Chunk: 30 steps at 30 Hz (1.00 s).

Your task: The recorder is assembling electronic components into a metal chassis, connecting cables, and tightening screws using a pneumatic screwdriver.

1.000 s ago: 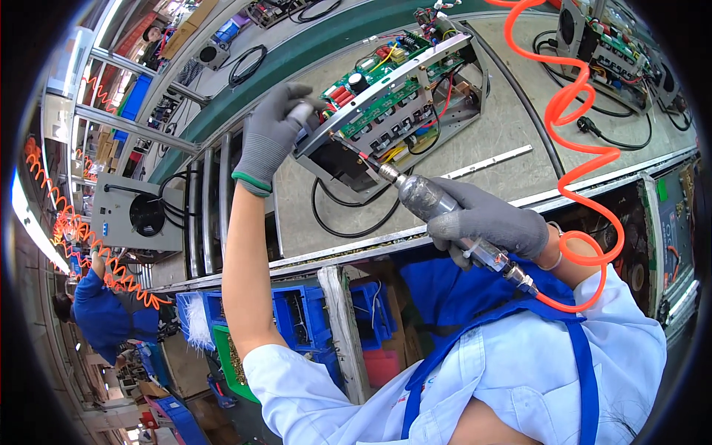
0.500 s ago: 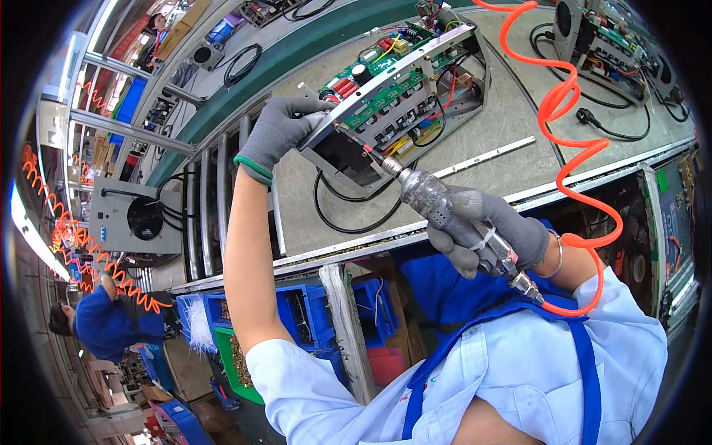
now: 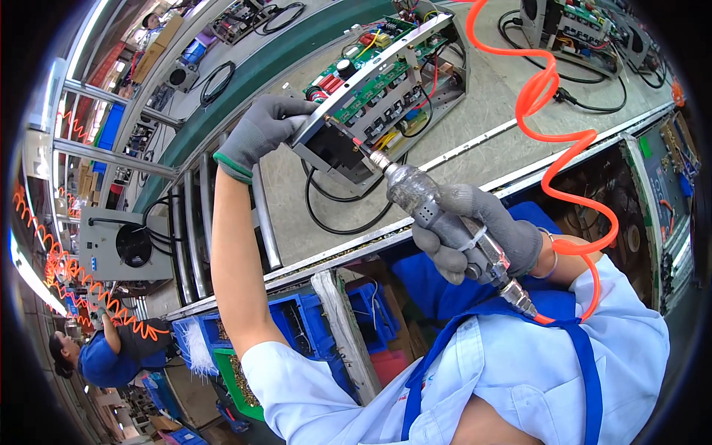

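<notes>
Grey-gloved R hand [image 3: 482,226] wrapped round driver [image 3: 419,194], orange hose [image 3: 571,139] at tail; bit at unit's [image 3: 386,93] L end, contact unclear. L hand [image 3: 271,127], fingers part-curled, grips same end. Unit's on bench [image 3: 489,96], upper ctr.

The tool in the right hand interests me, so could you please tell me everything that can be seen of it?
The tool has a scuffed grey body with small dark holes, a white band around it, a metal-looking collar in front and a similar fitting behind, joined to a coiled orange hose. The gloved right hand grips the body. It slants, its front toward the open unit; whether its tip touches that is unclear.
</notes>
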{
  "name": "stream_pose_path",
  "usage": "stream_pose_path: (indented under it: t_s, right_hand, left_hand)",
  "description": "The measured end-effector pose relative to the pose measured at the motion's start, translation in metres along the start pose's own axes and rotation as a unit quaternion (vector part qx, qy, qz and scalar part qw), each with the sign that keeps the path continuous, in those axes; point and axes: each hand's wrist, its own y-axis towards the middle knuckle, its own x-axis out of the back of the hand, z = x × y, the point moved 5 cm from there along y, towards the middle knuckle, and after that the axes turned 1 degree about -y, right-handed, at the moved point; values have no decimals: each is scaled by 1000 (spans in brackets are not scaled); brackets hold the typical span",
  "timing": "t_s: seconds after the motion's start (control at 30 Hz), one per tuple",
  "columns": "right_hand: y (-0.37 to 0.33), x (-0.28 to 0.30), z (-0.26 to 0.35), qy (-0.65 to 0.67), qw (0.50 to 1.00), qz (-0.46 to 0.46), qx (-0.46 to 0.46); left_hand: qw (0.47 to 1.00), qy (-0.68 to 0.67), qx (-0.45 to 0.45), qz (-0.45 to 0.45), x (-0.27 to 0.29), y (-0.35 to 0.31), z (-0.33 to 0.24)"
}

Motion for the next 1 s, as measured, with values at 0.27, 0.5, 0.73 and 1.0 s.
stream_pose_path:
  t_s: [0.27, 0.5, 0.73, 1.0]
  right_hand:
    - [4, -12, 0, -25, 999, -38, -9]
    - [7, -9, -2, -21, 999, -22, -10]
    - [8, -6, -2, 23, 1000, 4, -6]
    - [-5, -12, 11, -17, 999, -19, 20]
  left_hand:
    - [1000, -8, -6, -21, -2, 0, 10]
    - [999, -5, -34, -16, 0, -2, 9]
    - [1000, -24, -20, 0, -2, -5, 8]
    - [998, -5, -53, -20, 1, 3, 19]
